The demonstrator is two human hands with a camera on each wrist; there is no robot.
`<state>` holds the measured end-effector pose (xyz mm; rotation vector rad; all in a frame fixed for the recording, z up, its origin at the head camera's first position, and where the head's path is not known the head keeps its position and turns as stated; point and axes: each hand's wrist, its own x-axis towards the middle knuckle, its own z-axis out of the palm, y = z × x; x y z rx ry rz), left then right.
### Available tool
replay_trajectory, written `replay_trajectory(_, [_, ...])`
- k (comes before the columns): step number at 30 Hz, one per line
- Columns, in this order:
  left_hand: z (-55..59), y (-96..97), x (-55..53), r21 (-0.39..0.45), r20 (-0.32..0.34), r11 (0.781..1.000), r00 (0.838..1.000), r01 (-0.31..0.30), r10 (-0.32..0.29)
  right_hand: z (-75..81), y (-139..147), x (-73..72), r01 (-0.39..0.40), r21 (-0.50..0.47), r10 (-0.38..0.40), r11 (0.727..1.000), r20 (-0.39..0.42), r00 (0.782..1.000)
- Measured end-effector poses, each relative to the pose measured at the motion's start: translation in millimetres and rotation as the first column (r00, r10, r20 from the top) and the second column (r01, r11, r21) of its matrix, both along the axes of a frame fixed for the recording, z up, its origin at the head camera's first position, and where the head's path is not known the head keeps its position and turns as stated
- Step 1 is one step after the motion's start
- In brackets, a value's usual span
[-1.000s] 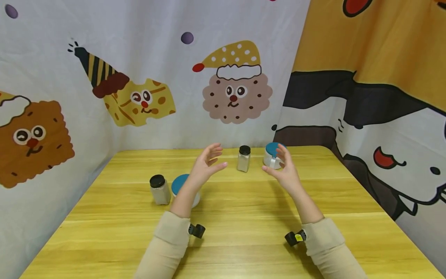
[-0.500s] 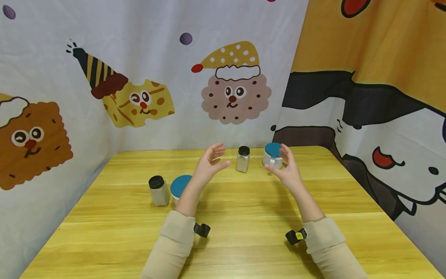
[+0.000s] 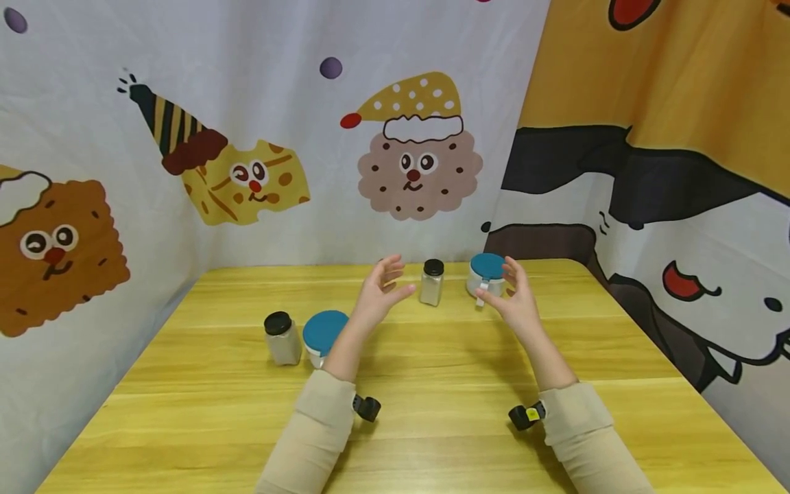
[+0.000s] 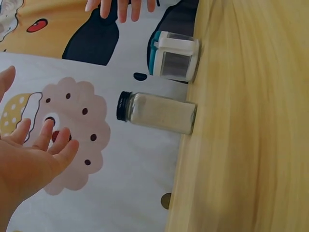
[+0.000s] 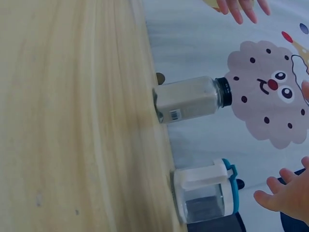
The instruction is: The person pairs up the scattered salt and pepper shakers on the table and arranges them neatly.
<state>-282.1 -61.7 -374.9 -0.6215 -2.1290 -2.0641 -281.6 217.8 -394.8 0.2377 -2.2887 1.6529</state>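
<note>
My left hand [image 3: 382, 295] is held above the table with fingers spread and nothing in them, left of a glass jar [image 3: 431, 287] with a black lid and pale contents. My right hand [image 3: 517, 302], also holding nothing, hovers with thumb and fingers parted in front of a container [image 3: 481, 280] with a blue lid and white handle. In the right wrist view that container [image 5: 203, 193] stands upright and the hand [image 5: 289, 195] is apart from it. The left wrist view shows the glass jar [image 4: 157, 112] beyond my left fingers.
A second black-lidded jar [image 3: 283, 343] stands at the table's left. Beside it is another blue-lidded container [image 3: 322, 335], partly hidden by my left forearm. The wooden table [image 3: 432, 425] ends at a cartoon-print curtain [image 3: 333, 240].
Both hands have drifted a little to the right, staying raised with fingers parted. More of the two blue-lidded containers shows now. The jars and containers stay in place.
</note>
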Motion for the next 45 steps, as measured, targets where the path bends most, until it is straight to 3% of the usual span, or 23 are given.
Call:
replay_trajectory(4, [2.7,6.6,1.5,-0.010,0.009,1.000,1.000,0.025,-0.025,2.0,0,1.7,0.011,-0.007,-0.011,1.000,0.012,1.000])
replay_trajectory(8, [-0.1,12.9,-3.4,-0.005,0.027,1.000,0.999,0.031,-0.031,3.9,0,-0.3,0.015,-0.008,-0.015,1.000,0.015,1.000])
replay_trajectory(11, [-6.6,17.4,-10.4,0.008,0.025,1.000,1.000,-0.002,0.002,-0.5,4,-8.1,0.020,0.001,-0.020,1.000,0.004,1.000])
replay_trajectory(17, [-7.8,24.3,-15.5,0.014,0.040,0.999,0.998,-0.049,0.048,-2.4,10,-15.9,0.025,0.020,-0.025,0.999,0.004,1.000])
replay_trajectory(26, [-6.3,32.6,-26.0,-0.001,0.093,0.998,0.994,-0.059,0.058,24.6,0,-4.3,0.001,0.016,-0.001,1.000,0.028,1.000])
replay_trajectory(31, [-9.1,34.8,-30.6,-0.022,0.131,0.999,0.990,-0.043,0.046,10.5,9,-21.2,0.022,0.053,-0.024,0.998,0.028,0.999])
replay_trajectory(36, [-12.1,38.3,-34.8,-0.046,0.139,0.996,0.987,-0.073,0.078,-8.1,20,-40.2,0.046,0.089,-0.047,0.995,0.015,0.999])
replay_trajectory(45, [-20.2,45.2,-46.9,-0.058,0.149,0.990,0.980,-0.126,0.134,-15.4,25,-53.1,0.056,0.104,-0.059,0.993,0.022,0.998])
